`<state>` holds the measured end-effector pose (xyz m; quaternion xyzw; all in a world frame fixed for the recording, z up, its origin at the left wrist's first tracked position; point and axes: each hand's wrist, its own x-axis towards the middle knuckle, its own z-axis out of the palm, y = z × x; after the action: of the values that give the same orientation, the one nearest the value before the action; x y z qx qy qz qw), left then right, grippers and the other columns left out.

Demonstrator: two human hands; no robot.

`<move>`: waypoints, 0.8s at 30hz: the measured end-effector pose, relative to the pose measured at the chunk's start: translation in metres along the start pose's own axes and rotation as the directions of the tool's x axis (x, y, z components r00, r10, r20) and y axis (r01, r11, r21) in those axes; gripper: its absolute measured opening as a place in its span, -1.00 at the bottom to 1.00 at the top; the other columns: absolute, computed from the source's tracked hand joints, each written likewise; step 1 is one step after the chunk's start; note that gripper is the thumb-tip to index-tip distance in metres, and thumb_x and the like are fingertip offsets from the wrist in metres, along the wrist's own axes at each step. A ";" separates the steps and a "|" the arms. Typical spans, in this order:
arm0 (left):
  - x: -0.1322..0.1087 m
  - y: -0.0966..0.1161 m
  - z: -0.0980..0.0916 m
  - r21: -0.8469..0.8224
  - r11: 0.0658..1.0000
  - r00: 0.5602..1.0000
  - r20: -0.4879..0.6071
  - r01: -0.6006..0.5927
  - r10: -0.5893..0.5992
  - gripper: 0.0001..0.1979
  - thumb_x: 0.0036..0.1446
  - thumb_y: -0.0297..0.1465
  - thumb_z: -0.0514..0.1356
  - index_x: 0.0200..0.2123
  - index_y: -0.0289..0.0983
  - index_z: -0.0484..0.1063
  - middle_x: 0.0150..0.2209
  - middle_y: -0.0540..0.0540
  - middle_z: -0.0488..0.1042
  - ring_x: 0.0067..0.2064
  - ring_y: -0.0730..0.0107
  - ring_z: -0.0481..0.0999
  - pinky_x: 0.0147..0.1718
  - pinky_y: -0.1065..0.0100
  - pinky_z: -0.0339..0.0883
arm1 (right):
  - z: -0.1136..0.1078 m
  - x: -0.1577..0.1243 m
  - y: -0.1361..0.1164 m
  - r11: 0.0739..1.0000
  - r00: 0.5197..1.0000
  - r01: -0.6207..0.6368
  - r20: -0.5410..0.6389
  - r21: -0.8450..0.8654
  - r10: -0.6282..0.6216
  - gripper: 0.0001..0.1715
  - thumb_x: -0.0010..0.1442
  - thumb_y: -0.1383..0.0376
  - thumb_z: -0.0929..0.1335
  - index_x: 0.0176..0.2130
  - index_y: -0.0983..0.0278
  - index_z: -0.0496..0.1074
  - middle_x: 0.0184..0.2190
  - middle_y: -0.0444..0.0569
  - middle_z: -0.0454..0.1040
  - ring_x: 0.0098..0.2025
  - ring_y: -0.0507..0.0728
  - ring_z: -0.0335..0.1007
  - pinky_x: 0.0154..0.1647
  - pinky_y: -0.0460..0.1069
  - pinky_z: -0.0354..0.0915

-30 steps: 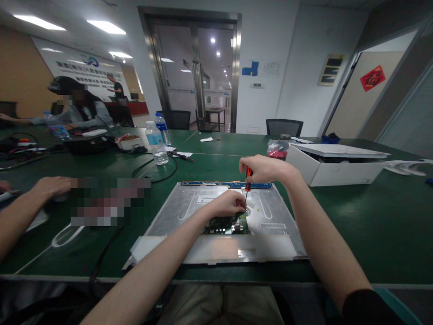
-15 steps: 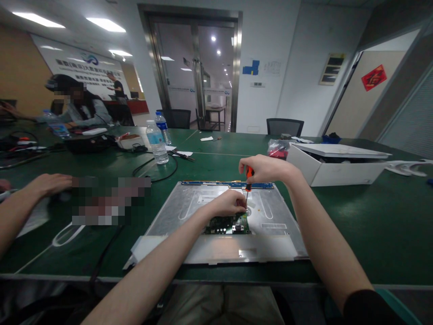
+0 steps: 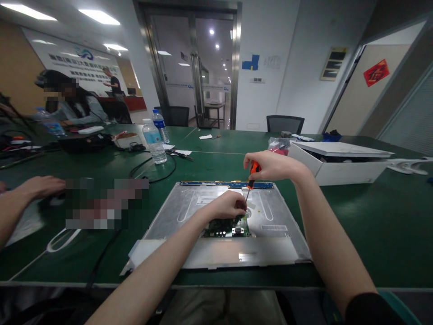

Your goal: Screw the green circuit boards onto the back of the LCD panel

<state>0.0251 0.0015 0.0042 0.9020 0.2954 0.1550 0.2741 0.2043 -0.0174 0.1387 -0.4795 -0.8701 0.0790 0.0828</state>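
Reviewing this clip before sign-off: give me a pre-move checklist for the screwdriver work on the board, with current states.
1. Right hand grips screwdriver handle: ok.
2. Tip on a screw: cannot tell, the left hand hides it.
3. Left hand steadies the shaft low, at the board: ok.
4. Shaft upright: not ok, it leans, handle toward the right.
5. Panel lies flat on the table: ok.
6. Space around the panel: ok, the white box and bottle stand apart from it; a co-worker's hand rests far to the left.
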 end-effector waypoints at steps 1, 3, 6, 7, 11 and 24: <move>0.000 0.000 0.000 -0.002 1.000 1.000 -0.001 -0.002 0.002 -0.94 -0.06 -0.50 0.27 -0.43 -0.35 0.51 -0.50 -0.02 0.48 -0.47 0.45 0.41 -0.45 0.49 0.21 | -0.001 -0.001 0.001 1.000 1.000 -0.002 -0.005 0.001 0.002 -0.69 0.03 0.28 0.40 -0.17 0.25 0.38 -0.26 -0.05 0.46 -0.30 0.08 0.36 -0.36 -0.07 0.18; -0.001 0.001 -0.001 -0.006 1.000 1.000 -0.003 -0.005 0.005 -0.92 -0.08 -0.49 0.28 -0.42 -0.35 0.51 -0.49 -0.02 0.49 -0.46 0.45 0.42 -0.45 0.49 0.22 | -0.002 -0.003 0.003 1.000 1.000 -0.001 -0.011 0.009 0.001 -0.70 0.04 0.27 0.41 -0.18 0.26 0.37 -0.25 -0.05 0.46 -0.28 0.09 0.36 -0.34 -0.07 0.19; -0.002 0.000 -0.003 -0.014 1.000 1.000 -0.014 -0.009 0.008 -0.90 -0.07 -0.48 0.27 -0.40 -0.34 0.51 -0.46 -0.03 0.51 -0.42 0.43 0.44 -0.41 0.49 0.26 | -0.004 -0.004 0.006 1.000 1.000 -0.011 -0.013 0.007 0.011 -0.68 0.03 0.26 0.42 -0.18 0.26 0.38 -0.24 -0.05 0.46 -0.25 0.11 0.37 -0.33 -0.06 0.20; -0.002 0.000 -0.004 -0.017 1.000 1.000 -0.021 -0.010 0.009 -0.90 -0.06 -0.48 0.26 -0.38 -0.34 0.51 -0.44 -0.04 0.52 -0.40 0.42 0.45 -0.38 0.48 0.27 | -0.005 -0.004 0.007 1.000 1.000 -0.016 -0.014 0.004 0.016 -0.68 0.03 0.26 0.42 -0.18 0.26 0.38 -0.23 -0.05 0.47 -0.24 0.11 0.37 -0.32 -0.06 0.21; -0.002 -0.001 -0.009 -0.017 1.000 0.998 -0.055 -0.006 0.005 -0.90 -0.01 -0.49 0.23 -0.36 -0.33 0.51 -0.37 -0.07 0.54 -0.33 0.39 0.48 -0.29 0.45 0.30 | -0.006 -0.004 0.010 1.000 1.000 -0.017 -0.022 0.006 0.017 -0.67 0.01 0.26 0.43 -0.18 0.25 0.39 -0.22 -0.06 0.47 -0.23 0.11 0.39 -0.28 -0.05 0.22; -0.042 0.049 -0.064 0.214 0.962 0.936 -0.339 0.170 -0.090 -0.82 0.17 -0.33 0.16 -0.25 -0.27 0.53 -0.25 -0.11 0.54 -0.20 0.25 0.51 -0.20 0.28 0.33 | -0.005 -0.008 0.020 0.995 0.983 -0.097 -0.154 0.033 0.101 -0.81 0.04 0.35 0.34 -0.25 0.29 0.38 -0.39 -0.07 0.46 -0.38 0.06 0.35 -0.40 -0.07 0.16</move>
<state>-0.0137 -0.0317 0.0791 0.8686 0.4126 0.2466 0.1200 0.2259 -0.0128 0.1383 -0.5256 -0.8350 0.0562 0.1525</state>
